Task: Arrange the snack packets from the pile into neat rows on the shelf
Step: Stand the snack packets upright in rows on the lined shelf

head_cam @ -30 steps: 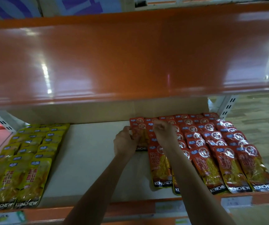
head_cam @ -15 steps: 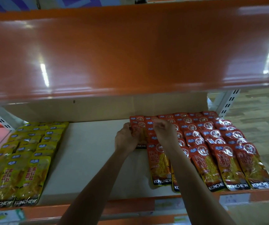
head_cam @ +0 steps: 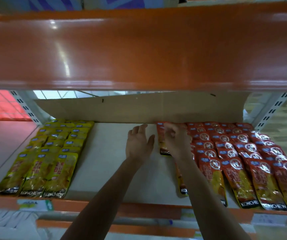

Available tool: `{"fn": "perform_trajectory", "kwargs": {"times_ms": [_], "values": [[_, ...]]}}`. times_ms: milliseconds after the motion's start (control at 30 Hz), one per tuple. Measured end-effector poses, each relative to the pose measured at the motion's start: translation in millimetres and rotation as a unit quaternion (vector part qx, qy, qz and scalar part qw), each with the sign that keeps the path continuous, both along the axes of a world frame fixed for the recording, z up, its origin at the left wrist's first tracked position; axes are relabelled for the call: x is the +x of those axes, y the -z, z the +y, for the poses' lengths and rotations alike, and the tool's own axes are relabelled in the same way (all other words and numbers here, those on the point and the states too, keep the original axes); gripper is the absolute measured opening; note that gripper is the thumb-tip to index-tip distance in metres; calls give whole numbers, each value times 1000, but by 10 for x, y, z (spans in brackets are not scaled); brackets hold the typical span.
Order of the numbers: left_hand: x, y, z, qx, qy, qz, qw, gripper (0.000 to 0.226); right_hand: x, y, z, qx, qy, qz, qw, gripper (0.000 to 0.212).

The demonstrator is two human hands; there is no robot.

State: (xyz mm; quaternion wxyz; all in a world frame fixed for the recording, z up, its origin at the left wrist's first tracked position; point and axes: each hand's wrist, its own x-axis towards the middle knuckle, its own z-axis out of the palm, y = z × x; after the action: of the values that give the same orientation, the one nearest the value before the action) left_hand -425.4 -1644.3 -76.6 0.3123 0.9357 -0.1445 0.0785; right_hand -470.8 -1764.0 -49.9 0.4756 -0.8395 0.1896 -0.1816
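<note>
Head cam looks fwd/down, close on shelf [head_cam: 108,163].

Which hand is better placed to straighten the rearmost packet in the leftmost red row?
Likely the right hand: its curled fingers are on that red packet. The left hand is open over the bare shelf beside it, holding nothing.

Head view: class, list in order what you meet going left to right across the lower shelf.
yellow snack packets → bare shelf board → left hand → right hand → red snack packets
</note>
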Motion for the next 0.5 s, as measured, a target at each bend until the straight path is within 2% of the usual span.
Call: {"fn": "perform_trajectory", "kwargs": {"times_ms": [200, 367, 500], "values": [[-33, -122, 901, 72, -43, -78, 993, 48, 120, -49, 914, -56, -104, 14, 993, 36], [-72, -187, 2086, 144, -94, -79, 982, 47, 195, -86, 2051, -102, -185, 15, 977, 39], [-137, -222, 3089, 157, -152, -67, 974, 48, 206, -99, 3046, -117, -220, 4, 968, 36]]}}
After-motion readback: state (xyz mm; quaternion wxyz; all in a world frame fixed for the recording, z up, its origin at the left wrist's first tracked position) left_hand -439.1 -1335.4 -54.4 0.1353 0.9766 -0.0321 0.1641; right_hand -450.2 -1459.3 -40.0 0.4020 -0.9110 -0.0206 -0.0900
